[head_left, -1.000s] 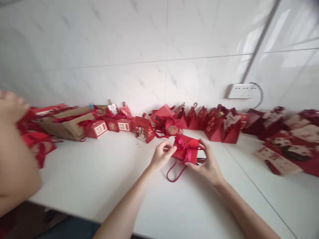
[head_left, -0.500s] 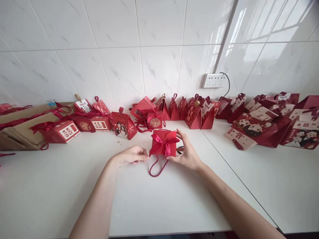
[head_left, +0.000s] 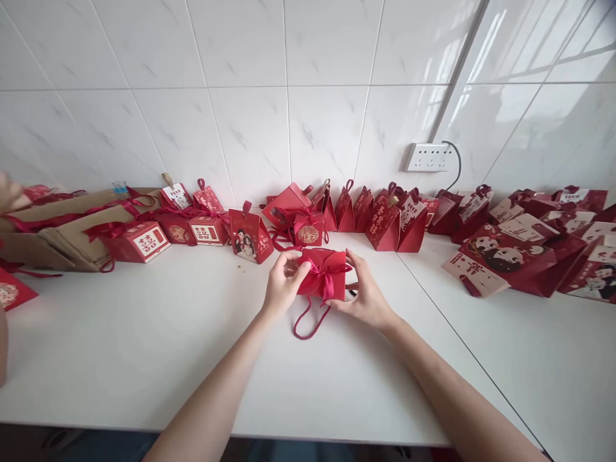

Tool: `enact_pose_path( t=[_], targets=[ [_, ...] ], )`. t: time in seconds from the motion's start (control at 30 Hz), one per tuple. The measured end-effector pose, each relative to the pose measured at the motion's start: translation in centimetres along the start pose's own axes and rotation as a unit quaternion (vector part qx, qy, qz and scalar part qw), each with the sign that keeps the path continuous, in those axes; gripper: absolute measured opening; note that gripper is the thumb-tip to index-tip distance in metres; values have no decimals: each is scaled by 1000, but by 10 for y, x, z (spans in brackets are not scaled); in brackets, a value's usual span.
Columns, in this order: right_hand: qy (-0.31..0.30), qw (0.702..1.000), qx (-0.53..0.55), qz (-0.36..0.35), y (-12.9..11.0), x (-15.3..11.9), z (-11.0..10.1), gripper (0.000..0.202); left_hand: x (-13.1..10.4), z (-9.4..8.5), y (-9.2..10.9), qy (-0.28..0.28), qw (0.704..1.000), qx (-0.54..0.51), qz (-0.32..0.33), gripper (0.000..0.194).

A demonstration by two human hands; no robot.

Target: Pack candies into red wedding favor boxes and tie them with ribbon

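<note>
A small red gift box (head_left: 339, 284) with a shiny red ribbon bow (head_left: 323, 272) sits in the middle of the white table. Its twisted dark red cord handle (head_left: 295, 328) loops out toward me. My left hand (head_left: 282, 282) is closed at the box's left side, the thumb on the bow's left loop. Some of its fingers are hidden behind the box. My right hand (head_left: 366, 296) grips the box's right side, with fingers at the far corner and the thumb at the near one.
Red printed gift boxes (head_left: 249, 236) stand along the tiled wall, with a pile of larger ones (head_left: 514, 256) at right. Brown cardboard (head_left: 72, 240) with ribbons lies at left. A power strip (head_left: 428, 157) is on the wall. Another person's hand (head_left: 8, 192) shows at the left edge.
My left hand has moved right and up onto the box's left side and bow. My right hand stays on the box. Another person's hand and a red box have appeared at the left edge.
</note>
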State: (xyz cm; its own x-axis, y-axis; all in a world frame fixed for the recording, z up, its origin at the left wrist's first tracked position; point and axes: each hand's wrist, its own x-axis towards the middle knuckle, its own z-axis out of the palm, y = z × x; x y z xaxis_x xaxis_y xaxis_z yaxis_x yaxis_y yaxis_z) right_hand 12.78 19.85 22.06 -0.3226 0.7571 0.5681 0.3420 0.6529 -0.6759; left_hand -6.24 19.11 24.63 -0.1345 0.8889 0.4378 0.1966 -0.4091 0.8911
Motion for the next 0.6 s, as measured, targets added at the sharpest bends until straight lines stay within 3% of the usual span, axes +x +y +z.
enact_pose_path(
  t=[0.13, 0.27, 0.4, 0.6],
  targets=[
    [-6, 1000, 3, 1, -2, 0, 1, 98, -6, 8, -1, 56, 994, 55, 79, 20],
    [12, 1000, 3, 15, -5, -2, 1, 96, -12, 14, 1, 94, 960, 121, 232, 13],
    [43, 999, 2, 15, -7, -3, 2, 93, -19, 18, 4, 86, 906, 182, 371, 4],
    [82, 996, -13, -34, -7, -3, 3, 92, -23, 18, 6, 54, 875, 205, 435, 8]
  ],
)
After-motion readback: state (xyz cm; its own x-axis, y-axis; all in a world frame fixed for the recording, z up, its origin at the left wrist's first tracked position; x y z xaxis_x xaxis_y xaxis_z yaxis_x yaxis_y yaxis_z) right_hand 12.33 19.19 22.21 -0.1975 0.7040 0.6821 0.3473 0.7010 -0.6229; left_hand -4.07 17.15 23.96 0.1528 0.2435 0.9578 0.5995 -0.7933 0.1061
